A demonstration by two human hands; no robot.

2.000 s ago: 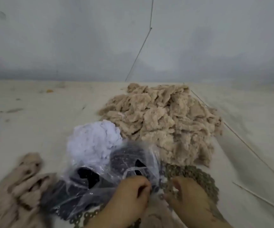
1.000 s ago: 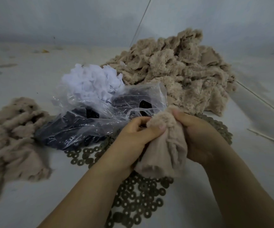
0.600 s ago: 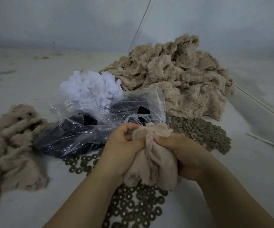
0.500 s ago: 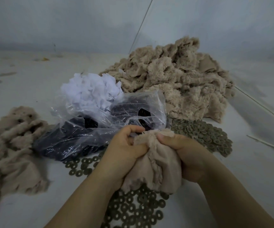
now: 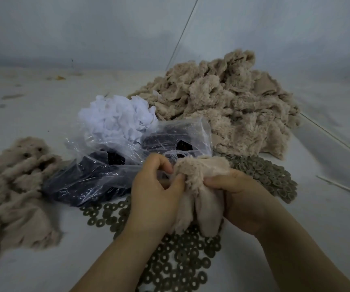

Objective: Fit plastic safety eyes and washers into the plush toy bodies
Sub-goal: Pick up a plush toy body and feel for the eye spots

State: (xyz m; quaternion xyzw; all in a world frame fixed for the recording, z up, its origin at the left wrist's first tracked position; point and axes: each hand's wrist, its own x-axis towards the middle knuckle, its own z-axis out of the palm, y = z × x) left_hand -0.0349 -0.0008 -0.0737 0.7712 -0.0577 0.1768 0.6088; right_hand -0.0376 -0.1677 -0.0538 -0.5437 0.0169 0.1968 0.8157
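A beige plush toy body [image 5: 203, 192] hangs between both hands above the table. My left hand [image 5: 155, 197] pinches its fuzzy upper edge with thumb and curled fingers. My right hand [image 5: 241, 199] grips the right side of the body, fingers curled round the fabric. A clear plastic bag [image 5: 115, 165] full of black safety eyes lies just behind my left hand. Grey-green washers [image 5: 178, 260] are scattered under my wrists, and more washers [image 5: 271, 175] lie in a heap to the right. No eye or washer shows in my fingers.
A big heap of beige plush bodies [image 5: 226, 104] sits at the back right. White stuffing scraps [image 5: 117, 119] rest behind the bag. Another beige plush pile [image 5: 14, 190] with dark eyes lies at the left. A thin stick [image 5: 342, 188] lies at the right. A grey wall closes the back.
My hands lifted a plush body from the table and bunched it between them. In the last half second the left thumb and fingers shifted along its upper edge; the right grip stayed.
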